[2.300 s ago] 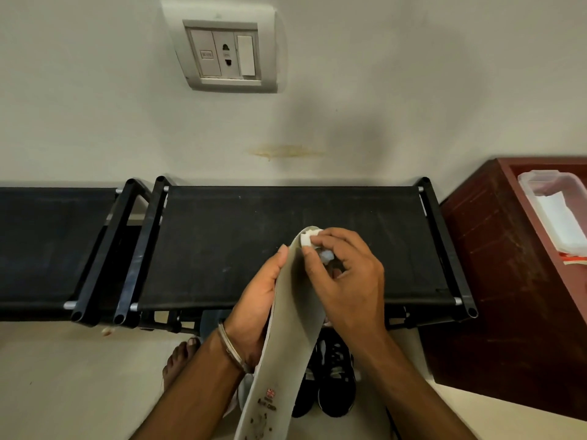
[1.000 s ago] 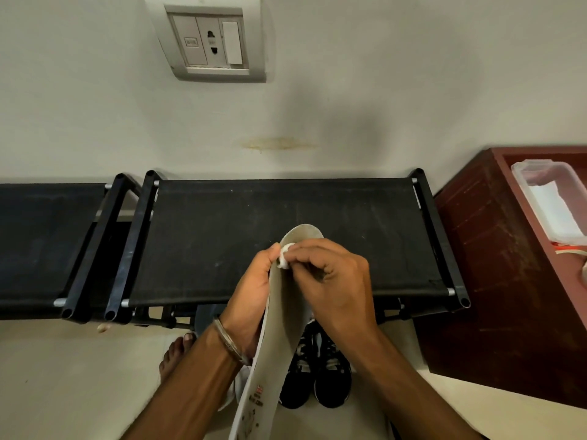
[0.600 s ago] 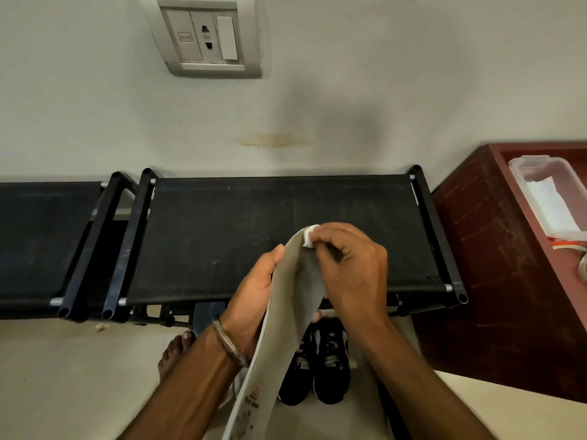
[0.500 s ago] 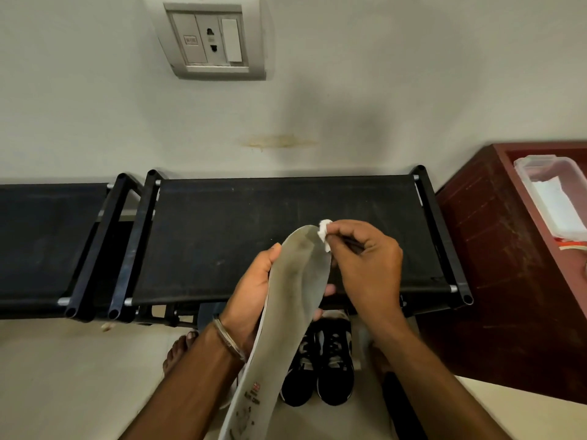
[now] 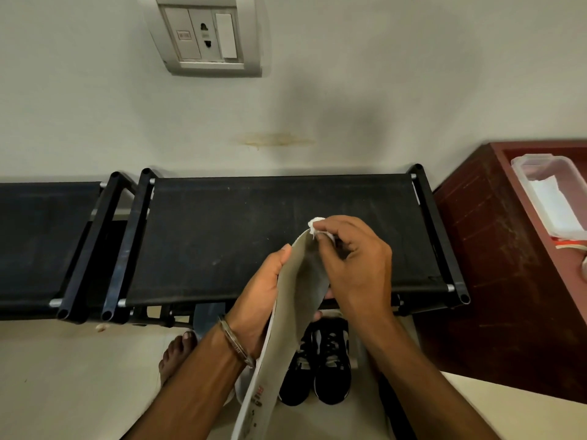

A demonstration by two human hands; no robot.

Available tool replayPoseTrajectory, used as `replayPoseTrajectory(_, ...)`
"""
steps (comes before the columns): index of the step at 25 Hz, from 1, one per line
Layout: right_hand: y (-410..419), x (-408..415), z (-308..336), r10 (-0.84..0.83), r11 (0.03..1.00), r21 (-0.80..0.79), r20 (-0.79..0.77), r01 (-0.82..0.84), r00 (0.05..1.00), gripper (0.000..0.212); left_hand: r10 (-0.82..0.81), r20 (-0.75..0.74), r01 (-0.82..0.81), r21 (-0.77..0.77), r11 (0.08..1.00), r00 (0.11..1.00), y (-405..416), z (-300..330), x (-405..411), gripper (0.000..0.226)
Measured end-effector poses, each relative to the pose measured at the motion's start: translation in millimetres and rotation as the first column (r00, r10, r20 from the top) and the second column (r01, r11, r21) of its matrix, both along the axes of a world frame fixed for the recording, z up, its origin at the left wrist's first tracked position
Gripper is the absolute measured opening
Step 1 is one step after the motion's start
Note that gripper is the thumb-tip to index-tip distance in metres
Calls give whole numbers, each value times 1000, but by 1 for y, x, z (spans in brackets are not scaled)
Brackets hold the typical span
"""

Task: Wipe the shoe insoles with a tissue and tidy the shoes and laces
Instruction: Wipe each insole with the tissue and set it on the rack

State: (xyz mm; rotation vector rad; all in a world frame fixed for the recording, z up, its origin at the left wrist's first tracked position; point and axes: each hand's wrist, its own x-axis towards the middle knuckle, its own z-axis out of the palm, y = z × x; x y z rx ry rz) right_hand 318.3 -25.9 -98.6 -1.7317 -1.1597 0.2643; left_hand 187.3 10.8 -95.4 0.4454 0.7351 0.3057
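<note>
Here the left hand (image 5: 260, 290) grips the insole (image 5: 295, 300); right hand (image 5: 352, 268) pinches tissue (image 5: 316, 224) at its tip edge.

arms: bare, no sleeves | left wrist: thin metal bangle (image 5: 237, 347), perhaps steel | foot (image 5: 176, 355): bare

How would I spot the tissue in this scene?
Find the black rack against the wall. In front of it the left hand holds up a long grey insole. The tissue is the small white wad pinched by the right hand at the insole's top tip.
</note>
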Motion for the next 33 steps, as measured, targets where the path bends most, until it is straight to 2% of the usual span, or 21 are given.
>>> replayPoseTrajectory(2,0,1,0,-17,999,-41,-75,14,997,18,-18,-54,20,38,999,998,-1,1,-1,57)
replayPoseTrajectory(5,-3,4,0,-52,995,-89,-95,43,994,18,-36,-103,45,79,996,994,-2,-1,-1,58)
replayPoseTrajectory(7,-4,3,0,-39,997,-75,-76,33,996,18,-37,-123,51,115,992,992,-1,0,-3,55)
replayPoseTrajectory(10,-4,-5,2,85,996,-18,21,-84,996,18,-42,-158,71,186,980,987,-1,0,-3,52)
replayPoseTrajectory(12,-2,-3,0,67,998,-14,52,-66,996,17,-32,-153,58,168,984,988,-2,1,-2,53)
replayPoseTrajectory(15,-1,6,0,-87,996,-35,-14,86,996,17,-53,-136,75,159,984,989,-2,1,-2,59)
replayPoseTrajectory(19,-3,-11,1,99,995,-24,57,-98,993,16,-25,-105,41,148,988,994,0,0,-5,59)
replayPoseTrajectory(23,-2,3,-3,-79,996,-32,30,80,996,17,-36,-85,42,73,996,996,-1,3,-2,59)
replayPoseTrajectory(27,-5,-25,-1,139,990,-10,75,-139,987,17,85,36,-82,-58,995,996,3,6,-4,59)
replayPoseTrajectory(28,-4,-24,-2,139,990,-8,88,-139,986,17,96,29,-94,-64,994,995,4,5,-5,59)
replayPoseTrajectory(31,-1,-6,-7,-39,999,-26,86,41,996,18,62,-3,-62,-21,998,998,4,4,-3,62)
replayPoseTrajectory(33,-2,-16,-4,42,999,-26,70,-41,997,17,76,-3,-77,-46,996,997,4,7,-4,63)
